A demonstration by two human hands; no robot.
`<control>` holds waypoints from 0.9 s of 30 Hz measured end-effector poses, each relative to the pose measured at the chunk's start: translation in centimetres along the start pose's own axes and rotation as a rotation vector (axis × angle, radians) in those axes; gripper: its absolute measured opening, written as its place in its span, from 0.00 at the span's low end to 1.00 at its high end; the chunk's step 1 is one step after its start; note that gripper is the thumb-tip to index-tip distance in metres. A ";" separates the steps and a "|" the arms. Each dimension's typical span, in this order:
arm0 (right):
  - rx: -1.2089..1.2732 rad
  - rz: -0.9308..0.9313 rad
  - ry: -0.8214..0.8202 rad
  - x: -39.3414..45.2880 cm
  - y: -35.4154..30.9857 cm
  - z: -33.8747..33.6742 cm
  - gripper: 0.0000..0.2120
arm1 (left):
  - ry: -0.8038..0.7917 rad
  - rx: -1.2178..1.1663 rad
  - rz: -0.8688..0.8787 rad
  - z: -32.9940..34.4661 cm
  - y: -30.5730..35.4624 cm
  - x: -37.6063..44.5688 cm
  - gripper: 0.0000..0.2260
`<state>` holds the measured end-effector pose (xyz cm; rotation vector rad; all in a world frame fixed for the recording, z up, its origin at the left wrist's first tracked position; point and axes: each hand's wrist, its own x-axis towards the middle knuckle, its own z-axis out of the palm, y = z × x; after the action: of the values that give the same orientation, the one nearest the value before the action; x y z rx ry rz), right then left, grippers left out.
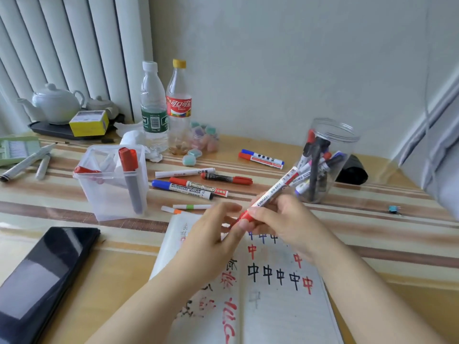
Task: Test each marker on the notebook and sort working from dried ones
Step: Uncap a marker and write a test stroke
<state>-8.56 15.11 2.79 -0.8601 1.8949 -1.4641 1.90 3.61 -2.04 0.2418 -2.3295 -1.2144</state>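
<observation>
- Your forearms come in from the bottom edge, and both hands meet over the open notebook [273, 306] lying on the counter [372, 269] right in front of you.
- Your right hand [280, 219] has its fingers curled around the barrel of a white marker with a red cap [268, 194]; the marker tilts, its far end pointing up and away toward the round jar.
- Your left hand [211, 234] pinches at the red cap end; whether the cap is on or off I cannot tell, your fingers cover the joint.
- Notebook pages carry rows of test characters in black, red and blue, with one faint grey mark lower down.
- Just beyond the notebook, two thin pens [188, 208] with green and orange bands lie flat.
- Farther back, loose markers [193, 184] lie in a cluster, red and blue caps among them, and a blue and red pair [260, 158] lies apart to the right.
- Left of them stands a clear square bin [111, 189] with a red-capped grey marker upright inside.
- Right of your hands, a clear round jar [323, 160] holds a bunch of markers.
- Near your left arm lies a dark phone [42, 274].
- At the back stand two plastic bottles [165, 108] and a white teapot [54, 103].
</observation>
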 end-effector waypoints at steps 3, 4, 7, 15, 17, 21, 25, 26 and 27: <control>0.149 0.024 0.062 -2.7 1.5 0.6 0.07 | -0.132 0.035 0.056 0.8 1.1 -0.9 0.07; 0.061 0.045 0.116 -3.1 2.0 0.8 0.09 | -0.135 0.085 0.078 1.0 1.1 -1.0 0.05; -0.558 0.008 0.318 -4.1 3.7 0.6 0.22 | -0.126 0.262 0.108 1.0 0.7 -0.8 0.09; -1.374 -0.747 0.317 -3.5 6.7 0.6 0.20 | -0.294 0.416 0.243 0.8 -0.2 -0.9 0.11; -1.410 -0.688 0.269 -3.6 7.5 0.9 0.28 | -0.327 0.421 0.268 0.8 -0.2 -0.9 0.13; -1.424 -0.716 0.271 -4.5 7.5 0.6 0.24 | -0.427 0.365 0.332 0.5 -0.6 -0.8 0.24; -1.413 -0.630 0.256 -5.0 6.7 1.2 0.22 | -0.468 0.308 0.326 0.1 -0.6 -0.8 0.27; -1.415 -0.612 0.250 -5.1 6.6 1.3 0.23 | -0.473 0.314 0.322 0.0 -0.5 -0.8 0.27; -1.414 -0.591 0.240 -5.3 6.4 1.3 0.24 | -0.481 0.329 0.316 0.0 -0.5 -0.8 0.27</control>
<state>-5.18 19.69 -3.43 -2.0160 2.9581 -0.1908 2.57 3.64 -2.74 -0.3390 -2.8365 -0.7911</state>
